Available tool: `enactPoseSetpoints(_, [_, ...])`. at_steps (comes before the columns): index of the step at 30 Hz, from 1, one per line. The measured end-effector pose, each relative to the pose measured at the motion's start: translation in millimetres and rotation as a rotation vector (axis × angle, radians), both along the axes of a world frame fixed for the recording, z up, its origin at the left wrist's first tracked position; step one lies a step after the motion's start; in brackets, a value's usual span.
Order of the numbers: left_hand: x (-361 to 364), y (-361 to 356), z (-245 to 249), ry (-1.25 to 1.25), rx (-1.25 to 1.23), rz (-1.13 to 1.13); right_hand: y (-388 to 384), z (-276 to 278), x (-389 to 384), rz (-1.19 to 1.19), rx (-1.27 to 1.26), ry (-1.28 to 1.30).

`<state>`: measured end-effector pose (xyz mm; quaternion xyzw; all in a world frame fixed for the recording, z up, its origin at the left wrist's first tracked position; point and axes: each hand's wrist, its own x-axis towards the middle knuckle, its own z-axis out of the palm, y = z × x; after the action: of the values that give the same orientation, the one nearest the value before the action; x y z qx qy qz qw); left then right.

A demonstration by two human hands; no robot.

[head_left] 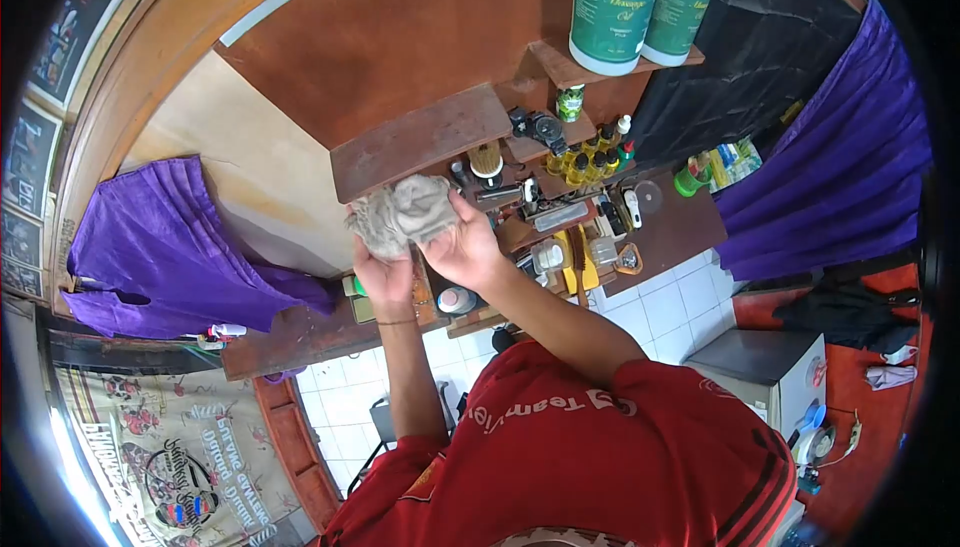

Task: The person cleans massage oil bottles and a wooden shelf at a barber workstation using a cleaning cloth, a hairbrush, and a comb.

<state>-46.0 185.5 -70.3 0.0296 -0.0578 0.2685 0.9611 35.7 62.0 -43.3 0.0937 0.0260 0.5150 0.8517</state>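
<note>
A crumpled grey cloth (405, 209) is held up in front of the shelves, between my two hands. My left hand (382, 275) grips its lower left part, with the fingers mostly hidden behind the fabric. On the cloth's right side, my right hand (466, 239) has its thumb over the edge and the other fingers underneath or out of sight. Close to the right of the cloth stands a round brush (486, 160) with pale bristles. Below my hands, a white round container (456, 300) rests on the wooden counter.
A wooden shelf (420, 145) juts out just above the cloth. Small yellow bottles (580, 165), a yellow item (577, 259) and a clear jar (602, 251) crowd the right side. Two large green massage oil bottles (617, 9) stand higher up. Purple curtains (835, 162) hang at the right.
</note>
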Motion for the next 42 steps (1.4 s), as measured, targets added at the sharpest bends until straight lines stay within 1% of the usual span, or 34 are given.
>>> enactPoseSetpoints(1, [-3.5,12.5,-5.9,0.036,-0.075,-0.011,7.0,4.8,3.6,-0.029,-0.091,0.01])
enactPoseSetpoints(2, [2.8,33.6,-14.3,0.114,-0.133,-0.006,28.3,-14.7,14.5,-0.094,-0.028,0.026])
enactPoseSetpoints(4, [21.7,61.9,-13.8,0.029,0.081,0.06,57.3,-6.3,30.5,-0.173,-0.022,-0.003])
enactPoseSetpoints(6, [33.3,67.4,9.0,-0.016,0.103,0.036,90.8,-19.8,44.3,-0.141,0.161,0.063])
enactPoseSetpoints(7, [33.1,68.4,12.4,0.054,0.182,0.051,92.2,-20.7,40.3,-0.112,0.218,0.07])
enactPoseSetpoints(8, [31.7,70.7,13.2,0.122,0.262,0.068,82.1,-9.8,30.2,-0.122,0.173,0.013])
enactPoseSetpoints(9, [27.1,71.4,5.4,0.027,0.14,0.002,67.0,-0.7,19.5,-0.136,0.129,-0.047])
enactPoseSetpoints(11, [10.1,29.0,30.9,0.356,0.144,0.137,40.1,3.5,1.7,0.003,0.118,-0.014])
enactPoseSetpoints(12, [1.8,13.3,35.5,0.424,0.171,0.155,27.2,4.9,-12.0,0.043,0.085,-0.009])
enactPoseSetpoints(13, [-9.0,14.9,19.5,0.329,0.227,0.105,23.5,-7.4,-18.7,0.082,0.178,0.023])
enactPoseSetpoints(14, [-13.8,16.2,11.4,0.23,0.283,0.056,22.5,-2.0,-17.9,0.066,0.119,0.02])
enactPoseSetpoints(15, [-16.1,23.4,6.0,0.234,0.339,0.073,21.3,3.1,-17.9,0.051,0.06,0.02])
enactPoseSetpoints(16, [-11.9,32.6,6.7,0.295,0.257,0.148,32.3,1.0,-10.1,0.023,-0.081,0.07])
enactPoseSetpoints(17, [-3.4,41.7,8.8,0.355,0.177,0.224,50.0,-32.5,2.8,0.024,0.267,-0.059])
enactPoseSetpoints(18, [4.3,43.0,22.8,0.463,0.2,0.281,69.9,-48.8,12.9,-0.004,0.136,0.044])
enactPoseSetpoints(19, [8.4,40.8,35.7,0.454,0.207,0.282,86.7,-52.5,18.9,-0.036,0.007,0.14])
enactPoseSetpoints(20, [13.4,37.1,47.7,0.473,0.235,0.349,80.5,6.1,9.7,-0.137,-0.224,0.188])
enactPoseSetpoints(21, [17.3,32.9,58.2,0.494,0.263,0.417,74.9,29.1,2.9,-0.146,-0.221,0.162])
enactPoseSetpoints(22, [10.2,24.3,63.8,0.458,0.404,0.441,71.5,37.5,-6.0,-0.151,-0.221,0.141])
enactPoseSetpoints(23, [4.0,9.8,73.4,0.59,0.57,0.532,76.0,17.6,-12.3,-0.151,-0.029,0.064])
enactPoseSetpoints(24, [-0.9,-7.0,83.8,0.72,0.736,0.622,60.9,32.8,-24.9,-0.088,-0.104,0.069])
enactPoseSetpoints(25, [-7.5,-22.3,90.5,0.738,0.874,0.664,41.4,48.4,-37.0,-0.025,-0.179,0.073])
enactPoseSetpoints(26, [-13.9,-32.0,96.2,0.72,0.915,0.67,33.9,41.8,-43.7,0.003,0.028,0.06])
enactPoseSetpoints(29, [-20.8,-39.1,128.2,0.801,1.078,0.795,8.6,47.6,-51.4,0.041,-0.12,-0.006])
enactPoseSetpoints(31, [-8.2,-21.7,138.5,0.818,1.154,0.966,2.6,65.4,-35.8,-0.077,-0.253,-0.319])
enactPoseSetpoints(32, [2.3,-16.8,144.3,0.838,1.285,1.061,5.3,75.7,-27.7,-0.342,-0.267,-0.62])
enactPoseSetpoints(33, [12.8,-12.4,149.8,0.859,1.414,1.155,4.4,90.0,-14.7,-0.556,-0.469,-0.923])
enactPoseSetpoints(34, [26.2,0.4,143.7,0.782,1.555,1.235,8.5,93.2,-0.4,-0.82,-0.556,-1.141])
enactPoseSetpoints(35, [34.7,13.4,135.7,0.849,1.772,1.251,0.4,104.2,21.2,-1.218,-0.908,-1.573])
enactPoseSetpoints(36, [40.3,28.2,123.6,0.912,1.996,1.256,-5.5,112.4,31.1,-1.324,-1.005,-1.624])
enactPoseSetpoints(37, [43.9,47.8,96.0,0.998,2.139,1.176,-8.0,110.3,43.3,-1.336,-1.041,-1.593])
enactPoseSetpoints(38, [44.2,44.9,92.0,0.976,2.153,1.228,-17.5,114.0,48.9,-1.303,-1.08,-1.538])
enactPoseSetpoints(39, [45.0,40.8,87.6,0.946,2.168,1.28,-25.4,108.4,57.7,-1.274,-1.03,-1.449])
enactPoseSetpoints(42, [43.9,32.7,86.3,1.037,2.147,1.26,-57.7,88.3,68.8,-1.218,-1.1,-1.315])
